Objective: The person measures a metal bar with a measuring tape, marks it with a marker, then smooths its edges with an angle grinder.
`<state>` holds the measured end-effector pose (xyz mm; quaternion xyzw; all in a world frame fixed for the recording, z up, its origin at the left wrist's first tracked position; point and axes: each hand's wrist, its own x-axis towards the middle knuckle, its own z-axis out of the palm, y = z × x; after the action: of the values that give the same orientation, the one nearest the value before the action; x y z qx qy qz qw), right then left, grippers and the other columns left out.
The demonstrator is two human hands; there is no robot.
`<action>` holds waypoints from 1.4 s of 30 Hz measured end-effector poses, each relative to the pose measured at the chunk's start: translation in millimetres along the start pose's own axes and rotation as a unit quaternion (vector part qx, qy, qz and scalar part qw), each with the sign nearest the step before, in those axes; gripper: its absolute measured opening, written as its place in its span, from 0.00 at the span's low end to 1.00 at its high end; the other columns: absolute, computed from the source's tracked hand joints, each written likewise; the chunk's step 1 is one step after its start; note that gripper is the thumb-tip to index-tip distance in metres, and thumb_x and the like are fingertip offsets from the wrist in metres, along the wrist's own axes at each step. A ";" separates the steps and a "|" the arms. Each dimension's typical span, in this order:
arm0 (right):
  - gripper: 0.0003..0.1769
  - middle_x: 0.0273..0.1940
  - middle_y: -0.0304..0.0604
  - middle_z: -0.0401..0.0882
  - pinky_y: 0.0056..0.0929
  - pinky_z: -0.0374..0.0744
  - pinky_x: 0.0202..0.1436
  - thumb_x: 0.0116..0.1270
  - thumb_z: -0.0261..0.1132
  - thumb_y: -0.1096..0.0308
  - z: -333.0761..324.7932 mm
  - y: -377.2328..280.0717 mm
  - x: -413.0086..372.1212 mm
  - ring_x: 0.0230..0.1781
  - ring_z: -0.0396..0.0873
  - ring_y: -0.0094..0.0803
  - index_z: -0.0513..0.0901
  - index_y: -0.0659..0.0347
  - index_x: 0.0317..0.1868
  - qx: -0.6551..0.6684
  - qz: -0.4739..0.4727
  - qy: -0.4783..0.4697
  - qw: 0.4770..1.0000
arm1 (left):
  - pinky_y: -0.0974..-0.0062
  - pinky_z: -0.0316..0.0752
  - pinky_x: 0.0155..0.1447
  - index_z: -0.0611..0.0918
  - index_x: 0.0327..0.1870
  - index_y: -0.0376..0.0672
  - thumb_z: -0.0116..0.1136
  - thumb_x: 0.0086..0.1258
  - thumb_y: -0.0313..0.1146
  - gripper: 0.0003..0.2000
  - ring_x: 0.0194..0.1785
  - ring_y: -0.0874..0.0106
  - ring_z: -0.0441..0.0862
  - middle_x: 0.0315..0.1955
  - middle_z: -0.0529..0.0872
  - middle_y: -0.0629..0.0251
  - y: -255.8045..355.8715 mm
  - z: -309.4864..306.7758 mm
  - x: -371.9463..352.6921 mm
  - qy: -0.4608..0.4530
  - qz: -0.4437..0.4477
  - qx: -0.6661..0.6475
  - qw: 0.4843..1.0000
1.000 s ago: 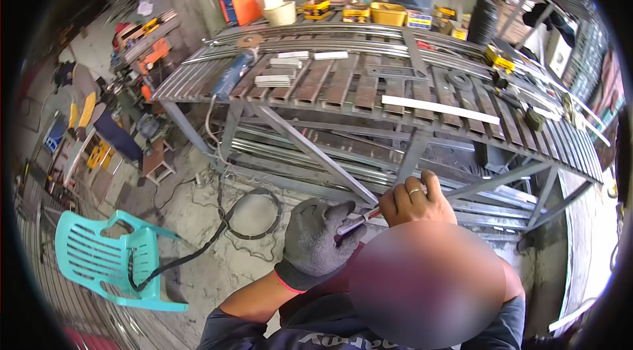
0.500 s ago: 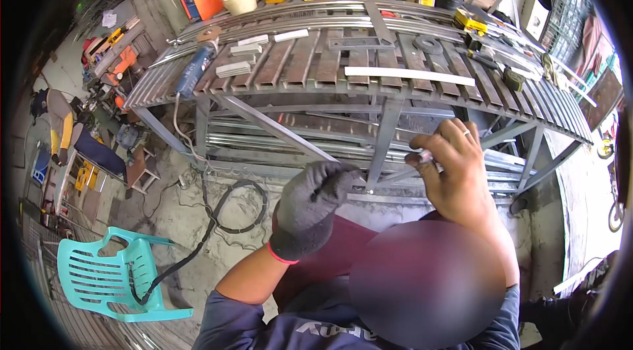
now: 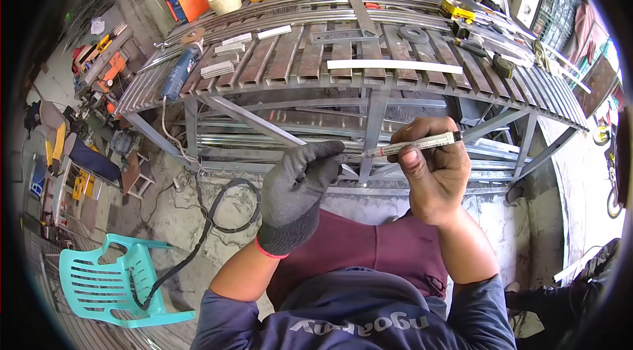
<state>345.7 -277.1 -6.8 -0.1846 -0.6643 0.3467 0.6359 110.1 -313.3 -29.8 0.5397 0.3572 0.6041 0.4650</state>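
My right hand point(image 3: 435, 169) is bare. Its thumb and fingers pinch a white marker pen point(image 3: 422, 144), held almost level. The pen's narrow end points left and its dark end points right. My left hand point(image 3: 300, 185) wears a grey glove with a red-edged cuff. Its fingers are curled closed just left of the pen's narrow end; whether they hold anything is hidden. A diagonal metal brace point(image 3: 254, 120) of the workbench passes behind the glove. Both hands are in front of the bench, above my lap.
On the slatted metal workbench point(image 3: 369, 74) lie a long white strip point(image 3: 395, 66), several short pale pieces point(image 3: 217, 69), a blue angle grinder point(image 3: 179, 74) and a metal ring point(image 3: 413, 34). A turquoise chair point(image 3: 99, 281) and a coiled dark cable point(image 3: 231, 226) are at left. Another person point(image 3: 56, 126) works farther back.
My right hand has turned and lowered slightly, bringing the marker pen into plain sight. My left hand has shifted left and up. The view has tilted, so more of my lap shows.
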 end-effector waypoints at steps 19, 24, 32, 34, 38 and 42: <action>0.08 0.47 0.38 0.86 0.27 0.80 0.55 0.88 0.72 0.70 2.9 25.7 13.9 0.49 0.80 0.22 0.81 0.61 0.58 0.014 0.179 0.008 0.984 | 0.42 0.68 0.83 0.84 0.77 0.37 0.82 0.72 0.42 0.35 0.66 0.51 0.89 0.60 0.92 0.49 15.2 10.6 44.2 -0.017 0.296 0.534 0.792; 0.12 0.51 0.52 0.86 0.51 0.86 0.58 0.71 0.73 0.82 -84.3 16.2 95.7 0.54 0.88 0.57 0.84 0.61 0.52 -0.478 -0.200 -0.048 0.854 | 0.27 0.51 0.89 0.72 0.88 0.37 0.64 0.77 0.71 0.51 0.86 0.33 0.70 0.83 0.75 0.37 -29.3 -51.6 -2.3 -0.020 0.185 0.691 0.698; 0.17 0.55 0.54 0.95 0.55 0.91 0.60 0.76 0.69 0.75 -167.1 101.3 214.3 0.58 0.95 0.56 0.87 0.59 0.63 -0.734 -0.015 -0.248 0.632 | 0.27 0.51 0.91 0.68 0.91 0.40 0.61 0.79 0.71 0.51 0.89 0.31 0.66 0.86 0.72 0.37 -115.3 -142.9 -102.2 -0.052 -0.060 0.704 0.706; 0.14 0.56 0.54 0.96 0.54 0.92 0.62 0.76 0.69 0.73 -171.4 134.2 226.7 0.59 0.95 0.55 0.91 0.58 0.60 -0.755 0.024 -0.303 0.581 | 0.28 0.52 0.91 0.69 0.91 0.41 0.64 0.78 0.68 0.50 0.89 0.32 0.66 0.86 0.73 0.38 -112.9 -154.4 -105.4 -0.032 -0.043 0.711 0.701; 0.13 0.57 0.56 0.96 0.55 0.92 0.64 0.76 0.68 0.69 -170.7 173.2 239.2 0.62 0.95 0.56 0.95 0.58 0.56 -0.758 0.099 -0.323 0.557 | 0.34 0.59 0.89 0.67 0.92 0.39 0.70 0.77 0.59 0.49 0.87 0.33 0.68 0.84 0.75 0.38 -86.8 -173.2 -86.0 0.023 0.006 0.708 0.706; 0.24 0.61 0.56 0.93 0.56 0.87 0.69 0.73 0.73 0.75 -152.3 149.8 241.8 0.65 0.90 0.60 0.92 0.55 0.69 -0.725 0.089 -0.268 0.629 | 0.41 0.74 0.78 0.66 0.92 0.37 0.72 0.78 0.47 0.45 0.71 0.38 0.84 0.74 0.84 0.37 -15.8 -196.9 -7.3 0.156 0.071 0.648 0.743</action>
<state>434.8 26.8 54.8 -0.5431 -0.8228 -0.1573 0.0573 -81.1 -301.5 -78.9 0.6333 0.6903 0.3344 -0.1028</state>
